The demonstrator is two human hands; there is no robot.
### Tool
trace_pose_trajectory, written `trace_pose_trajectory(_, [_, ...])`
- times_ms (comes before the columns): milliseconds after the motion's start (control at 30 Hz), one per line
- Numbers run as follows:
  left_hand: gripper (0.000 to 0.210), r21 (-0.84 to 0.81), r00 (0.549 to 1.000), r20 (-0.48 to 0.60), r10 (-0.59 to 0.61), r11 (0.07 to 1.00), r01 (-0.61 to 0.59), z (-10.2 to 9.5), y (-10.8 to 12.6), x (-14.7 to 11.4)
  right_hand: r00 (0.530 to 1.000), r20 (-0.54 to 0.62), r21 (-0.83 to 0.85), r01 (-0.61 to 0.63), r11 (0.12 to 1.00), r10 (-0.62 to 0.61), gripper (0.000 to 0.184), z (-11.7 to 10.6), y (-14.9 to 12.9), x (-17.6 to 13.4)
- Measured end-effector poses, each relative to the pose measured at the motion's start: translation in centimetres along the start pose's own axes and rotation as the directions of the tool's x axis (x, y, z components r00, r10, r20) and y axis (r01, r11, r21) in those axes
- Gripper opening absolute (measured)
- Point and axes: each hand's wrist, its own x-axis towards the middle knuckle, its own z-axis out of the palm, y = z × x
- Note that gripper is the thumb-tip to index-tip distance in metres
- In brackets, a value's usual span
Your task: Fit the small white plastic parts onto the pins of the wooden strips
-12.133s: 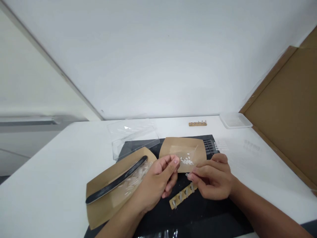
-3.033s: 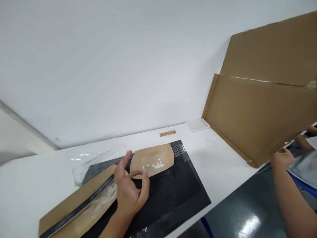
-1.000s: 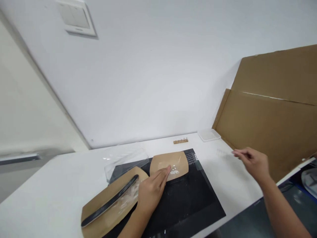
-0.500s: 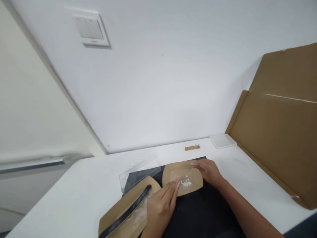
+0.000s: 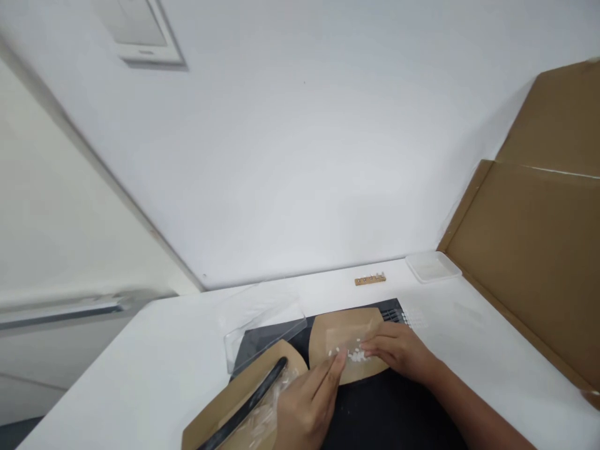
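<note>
A brown paper tray (image 5: 344,319) sits on a black mat (image 5: 370,412) with small white pieces (image 5: 357,356) in it. My left hand (image 5: 307,400) reaches over the tray's near left side, its fingers pressed together beside the pieces. From the right, my right hand (image 5: 398,351) has its closed fingertips at the pieces. Something translucent shows between the hands; whether they pinch it I cannot make out. To the left, a second brown tray (image 5: 229,390) holds a long black strip-like tool (image 5: 250,403) and clear plastic bits (image 5: 262,422), partly hidden by my left hand.
A clear plastic box or lid (image 5: 262,340) lies across the mat's far left corner. Near the wall are a small brown strip with pegs (image 5: 370,279) and a white shallow container (image 5: 434,267). Cardboard (image 5: 539,244) stands along the right side of the white table (image 5: 140,369).
My right hand has come down from the tray's far right edge to the white pieces. My left hand stays at the tray's left side. The camera view has shifted slightly.
</note>
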Motion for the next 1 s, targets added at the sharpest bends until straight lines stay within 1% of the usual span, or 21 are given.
trace_pose_trajectory(67, [0.041,-0.019,1.0,0.003,0.011,1.0,-0.011,-0.1,-0.1,0.2,1.0,-0.013,0.002,0.001,1.0,-0.001,0.013,-0.2,-0.1,0.1])
trace_pose_trajectory(100, [0.036,-0.028,1.0,-0.004,0.01,1.0,-0.01,-0.1,-0.2,0.4,1.0,-0.012,-0.016,-0.003,1.0,0.003,0.014,-0.3,-0.1,0.1])
trace_pose_trajectory(233, [0.02,-0.029,0.999,-0.033,-0.027,0.999,0.026,-0.2,-0.3,0.9,1.0,-0.022,-0.107,-0.008,0.994,0.006,0.031,-0.3,0.0,0.1])
trace_pose_trajectory(300, [0.019,-0.009,0.999,-0.03,-0.043,0.999,0.043,-0.2,-0.2,1.2,0.998,-0.054,-0.145,-0.016,0.989,0.008,0.035,-0.3,0.0,0.2])
trace_pose_trajectory(367, [0.02,0.006,0.999,-0.027,-0.045,0.999,0.045,-0.3,-0.1,1.5,0.996,-0.079,-0.158,-0.04,0.987,0.028,0.036,-0.2,-0.1,0.3])
trace_pose_trajectory(500, [0.015,0.021,0.997,-0.064,-0.038,0.999,0.039,-0.3,0.0,1.7,0.993,-0.096,-0.087,-0.082,0.993,0.074,0.028,0.1,-0.2,0.2])
trace_pose_trajectory(567, [0.02,0.044,0.997,-0.071,-0.028,0.999,0.031,-0.2,-0.1,1.6,0.991,-0.092,-0.059,-0.1,0.993,0.094,0.03,0.2,-0.2,0.1])
trace_pose_trajectory(667, [0.046,0.111,0.998,-0.048,-0.026,0.993,0.032,0.4,-0.4,0.9,0.99,-0.054,-0.069,-0.132,0.989,0.128,0.041,0.4,0.0,0.0])
trace_pose_trajectory(733, [0.065,0.164,0.999,-0.029,-0.045,0.985,0.049,1.0,-0.7,0.5,0.991,-0.013,-0.104,-0.137,0.985,0.136,0.056,0.4,0.1,0.1])
trace_pose_trajectory(767, [0.072,0.185,0.998,-0.023,-0.058,0.981,0.062,1.3,-0.8,0.4,0.989,0.017,-0.119,-0.142,0.983,0.145,0.066,0.4,0.1,0.1])
trace_pose_trajectory(833, [0.078,0.206,0.995,-0.011,-0.096,0.974,0.096,1.7,-1.0,0.3,0.982,0.076,-0.137,-0.159,0.978,0.17,0.086,0.3,0.1,0.3])
trace_pose_trajectory(867, [0.079,0.204,0.993,-0.01,-0.115,0.972,0.115,1.8,-1.0,0.4,0.979,0.1,-0.141,-0.165,0.976,0.179,0.091,0.2,-0.1,0.5])
trace_pose_trajectory(900, [0.078,0.192,0.991,-0.007,-0.133,0.973,0.132,1.8,-0.9,0.6,0.977,0.111,-0.144,-0.166,0.976,0.183,0.092,0.0,-0.2,0.6])
trace_pose_trajectory(933, [0.076,0.172,0.989,-0.003,-0.146,0.974,0.145,1.7,-0.7,0.8,0.979,0.11,-0.147,-0.156,0.977,0.173,0.088,-0.1,-0.5,0.8])
trace_pose_trajectory(1000, [0.071,0.121,0.989,0.02,-0.148,0.982,0.145,1.5,-0.2,1.3,0.988,0.085,-0.151,-0.117,0.982,0.131,0.071,-0.4,-1.0,1.0])
